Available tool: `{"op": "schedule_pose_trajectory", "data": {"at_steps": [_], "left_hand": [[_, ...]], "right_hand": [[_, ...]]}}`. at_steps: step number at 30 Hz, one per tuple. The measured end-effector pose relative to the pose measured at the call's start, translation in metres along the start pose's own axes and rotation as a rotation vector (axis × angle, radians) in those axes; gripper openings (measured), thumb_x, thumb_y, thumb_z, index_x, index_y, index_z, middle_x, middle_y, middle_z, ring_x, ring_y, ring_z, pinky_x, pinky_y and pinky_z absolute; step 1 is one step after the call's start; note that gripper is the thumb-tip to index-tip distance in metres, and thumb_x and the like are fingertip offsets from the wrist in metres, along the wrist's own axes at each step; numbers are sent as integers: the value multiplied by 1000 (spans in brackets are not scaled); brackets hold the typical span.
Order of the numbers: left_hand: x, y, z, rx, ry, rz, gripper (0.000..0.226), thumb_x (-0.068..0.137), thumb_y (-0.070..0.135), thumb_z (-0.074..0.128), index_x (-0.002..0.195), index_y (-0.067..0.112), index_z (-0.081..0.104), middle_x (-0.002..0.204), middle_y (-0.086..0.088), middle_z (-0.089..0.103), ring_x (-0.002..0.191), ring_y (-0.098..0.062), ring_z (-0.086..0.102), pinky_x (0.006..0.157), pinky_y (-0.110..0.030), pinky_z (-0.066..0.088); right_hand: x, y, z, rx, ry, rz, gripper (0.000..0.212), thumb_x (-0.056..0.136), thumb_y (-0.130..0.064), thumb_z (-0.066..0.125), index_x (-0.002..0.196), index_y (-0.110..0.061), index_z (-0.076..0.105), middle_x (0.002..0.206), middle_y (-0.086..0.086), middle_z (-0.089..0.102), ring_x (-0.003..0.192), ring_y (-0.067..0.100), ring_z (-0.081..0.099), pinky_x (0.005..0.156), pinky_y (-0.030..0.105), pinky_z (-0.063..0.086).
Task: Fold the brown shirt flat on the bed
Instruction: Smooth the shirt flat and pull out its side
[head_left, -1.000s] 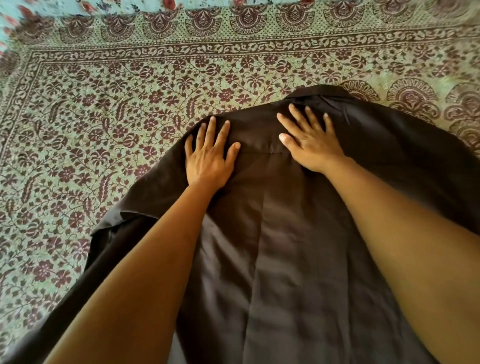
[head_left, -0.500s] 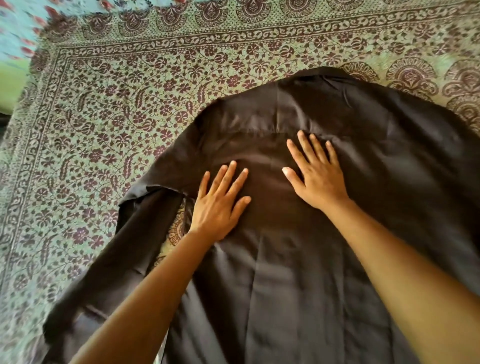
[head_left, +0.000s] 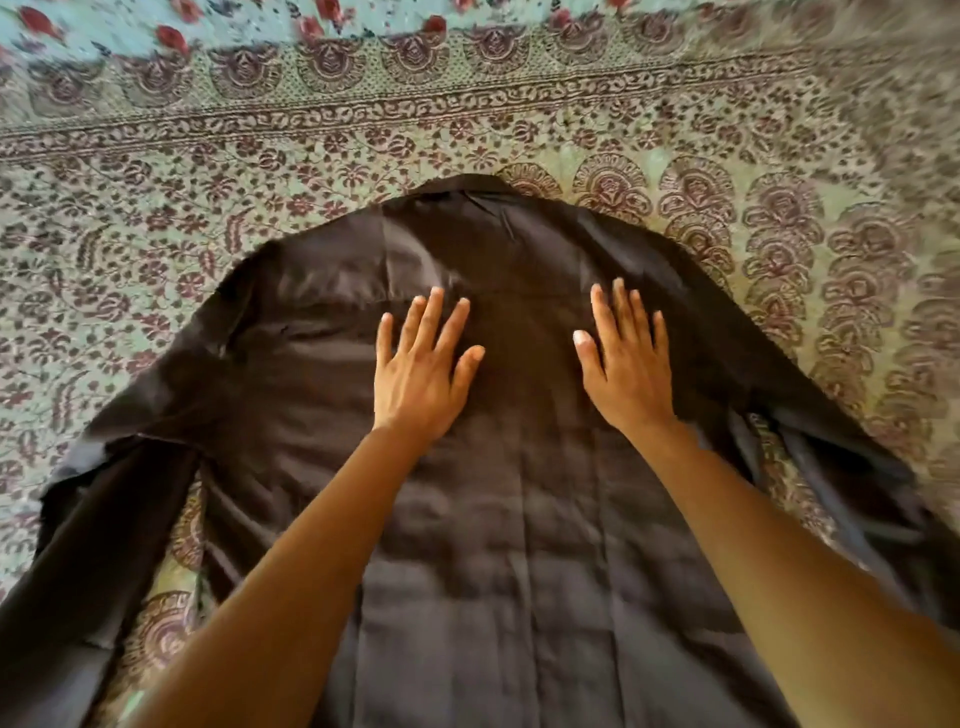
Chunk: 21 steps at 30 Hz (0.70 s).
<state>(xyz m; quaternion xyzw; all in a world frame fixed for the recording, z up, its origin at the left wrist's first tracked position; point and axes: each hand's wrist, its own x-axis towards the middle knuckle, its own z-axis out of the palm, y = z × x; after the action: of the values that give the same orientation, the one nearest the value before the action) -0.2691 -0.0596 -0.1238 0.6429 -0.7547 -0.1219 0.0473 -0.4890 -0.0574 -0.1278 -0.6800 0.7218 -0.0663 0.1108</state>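
Two flat hands, left hand (head_left: 422, 370), right hand (head_left: 627, 365), brown shirt (head_left: 498, 545)

A home bedroom, shown by the floral block-printed bedsheet (head_left: 363, 156).

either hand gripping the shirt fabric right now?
No. The left hand and right hand both lie flat with straight fingers on the back of the brown shirt.

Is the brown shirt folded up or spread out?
Spread out. The brown shirt lies flat on the bedspread, sleeves out to each side, nothing folded over. Left hand and right hand press flat on it.
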Motion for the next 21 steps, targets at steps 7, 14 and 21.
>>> {"op": "schedule_pose_trajectory", "data": {"at_steps": [7,14,21], "left_hand": [[56,53,25,20,-19,-77,53,96,52,23,146,37,14,158,1,4,145,-23,1,115,-49,-5],[54,54,36,72,51,-61,55,95,52,26,146,36,16,158,-2,9,144,-24,8,114,-49,-2],[54,52,38,83,71,-55,57,91,54,21,146,38,17,157,-1,12,144,-24,10,115,-48,-1]], "right_hand": [[43,56,-11,103,-175,99,50,99,-42,18,147,-28,14,157,-3,2,144,15,-2,116,41,-5],[61,48,-15,-24,167,-89,55,93,-40,26,136,-11,44,147,10,37,137,28,30,112,47,17],[93,40,8,-18,-13,-49,56,96,-46,31,147,-28,17,157,5,7,144,22,7,115,37,3]]}}
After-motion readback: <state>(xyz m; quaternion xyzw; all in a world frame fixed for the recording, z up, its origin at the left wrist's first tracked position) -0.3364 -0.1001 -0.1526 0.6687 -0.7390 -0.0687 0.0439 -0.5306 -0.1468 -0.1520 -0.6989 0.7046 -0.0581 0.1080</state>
